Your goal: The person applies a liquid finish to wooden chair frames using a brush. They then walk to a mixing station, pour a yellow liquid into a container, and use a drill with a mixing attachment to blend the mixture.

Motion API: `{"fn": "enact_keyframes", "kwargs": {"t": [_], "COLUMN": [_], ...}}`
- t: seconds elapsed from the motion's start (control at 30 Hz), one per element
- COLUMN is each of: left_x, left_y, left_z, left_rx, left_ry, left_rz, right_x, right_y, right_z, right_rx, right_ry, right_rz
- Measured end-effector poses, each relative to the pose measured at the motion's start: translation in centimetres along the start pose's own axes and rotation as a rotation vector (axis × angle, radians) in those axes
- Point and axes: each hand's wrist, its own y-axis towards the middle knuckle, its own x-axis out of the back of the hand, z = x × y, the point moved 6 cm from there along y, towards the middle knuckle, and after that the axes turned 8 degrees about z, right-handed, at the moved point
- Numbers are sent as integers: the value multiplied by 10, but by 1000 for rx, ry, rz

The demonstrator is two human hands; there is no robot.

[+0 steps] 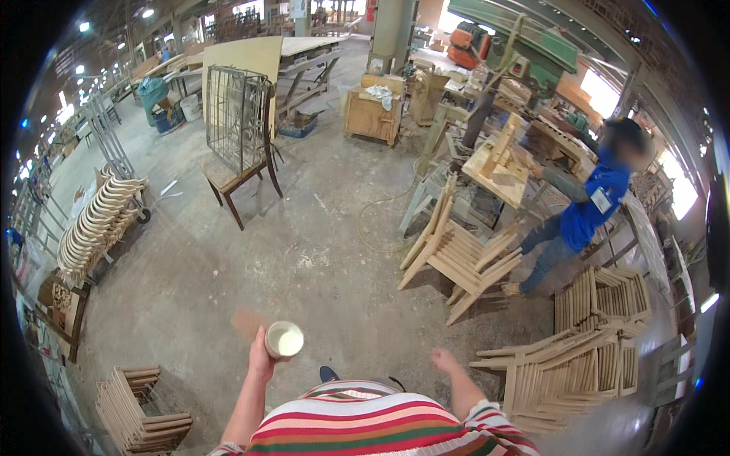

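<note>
My left hand (261, 353) is closed around the side of a cup (284, 340) with a pale, whitish liquid in it. I see the cup from above, held out over the concrete floor. On the other side of my body, my right hand (442, 360) hangs with its fingers curled in, and nothing shows in it. Nearest to that hand are stacked wooden chair frames (544, 372) on the right.
Ahead stands a dark wooden chair (239, 172) carrying a wire rack (238, 121). A slatted wooden frame (456, 262) leans near a person in blue (597, 201) at a workbench (496, 171). Curved wooden pieces (99, 220) and stacked frames (144, 410) are at left.
</note>
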Motion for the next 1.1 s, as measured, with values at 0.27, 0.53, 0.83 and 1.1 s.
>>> {"fn": "enact_keyframes", "kwargs": {"t": [0.27, 0.53, 0.83, 1.1], "left_x": [-106, -161, -138, -193], "left_y": [252, 449, 655, 904], "left_z": [-119, -195, -272, -400], "left_rx": [78, 150, 126, 179], "left_ry": [189, 196, 70, 83], "left_rz": [209, 132, -29, 171], "right_x": [-50, 136, 373, 427], "right_y": [43, 330, 680, 758], "right_z": [4, 116, 397, 335], "right_rx": [-302, 131, 382, -102], "right_ry": [170, -167, 300, 225], "right_rz": [256, 6, -161, -144]}}
